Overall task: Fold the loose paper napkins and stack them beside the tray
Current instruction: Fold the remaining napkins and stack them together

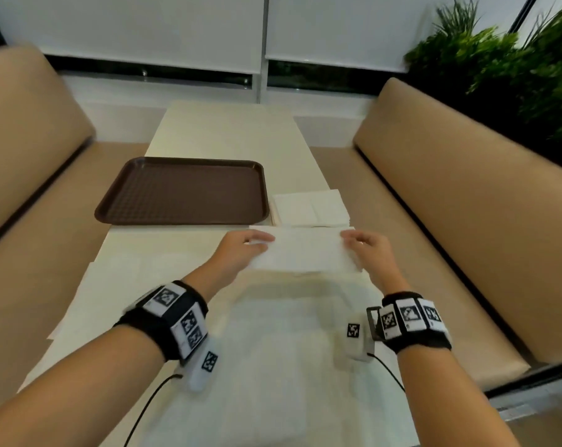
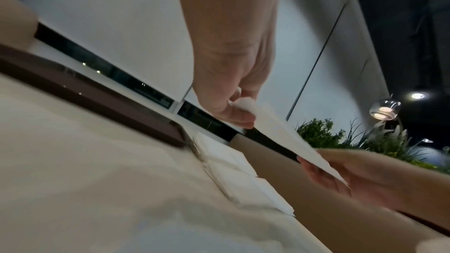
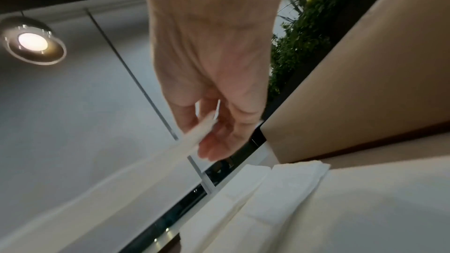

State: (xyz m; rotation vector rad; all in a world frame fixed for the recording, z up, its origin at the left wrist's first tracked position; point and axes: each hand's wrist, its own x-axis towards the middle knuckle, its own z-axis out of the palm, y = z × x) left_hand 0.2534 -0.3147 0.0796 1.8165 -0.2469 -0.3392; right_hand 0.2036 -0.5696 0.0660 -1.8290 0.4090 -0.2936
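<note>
A white paper napkin (image 1: 305, 251), folded into a long strip, hangs in the air above the table between both hands. My left hand (image 1: 245, 245) pinches its left end (image 2: 246, 106) between thumb and fingers. My right hand (image 1: 365, 245) pinches the right end (image 3: 207, 122). Just beyond the napkin, folded white napkins (image 1: 312, 209) lie flat on the table right of the brown tray (image 1: 183, 191); they also show in the wrist views as folded napkins (image 2: 241, 176) and folded napkins (image 3: 280, 189). More loose napkins (image 1: 266, 343) lie spread on the table below my wrists.
The cream table (image 1: 228, 130) runs away from me between two tan booth benches (image 1: 450, 195). Green plants (image 1: 515, 69) stand at the back right. White blinds cover the window behind. Cables trail from both wrist cameras.
</note>
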